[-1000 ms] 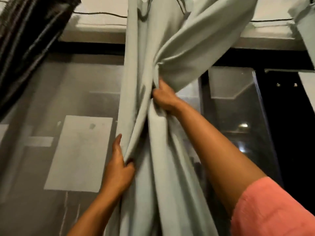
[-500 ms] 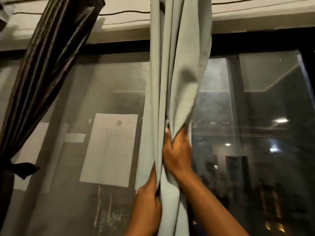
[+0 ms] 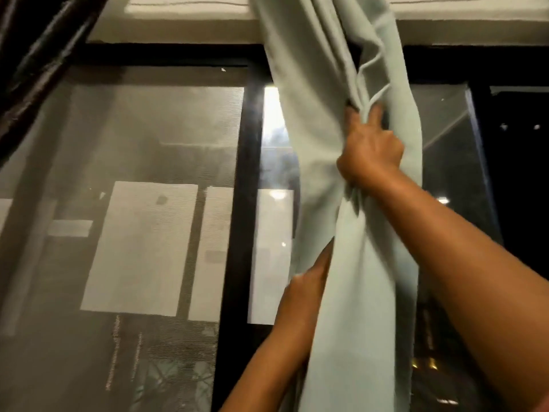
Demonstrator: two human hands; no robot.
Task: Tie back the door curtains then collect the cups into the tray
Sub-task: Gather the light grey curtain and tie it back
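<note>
I see R grip [image 3: 370, 150] bunching the pale curtain [image 3: 320, 120] up high — L grip [image 3: 309, 281] pinches its edge lower down, w/ fingers mostly hidden.

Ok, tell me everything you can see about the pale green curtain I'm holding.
The pale green curtain hangs from above the frame, in front of the dark door frame and glass. It looks like a matte, woven cloth, gathered into long vertical folds. The right hand grips the bunched folds high up, where a thin cord of the same colour loops down. The left hand holds its left edge lower down. Below, the cloth falls out of view. No tie is round it yet.
</note>
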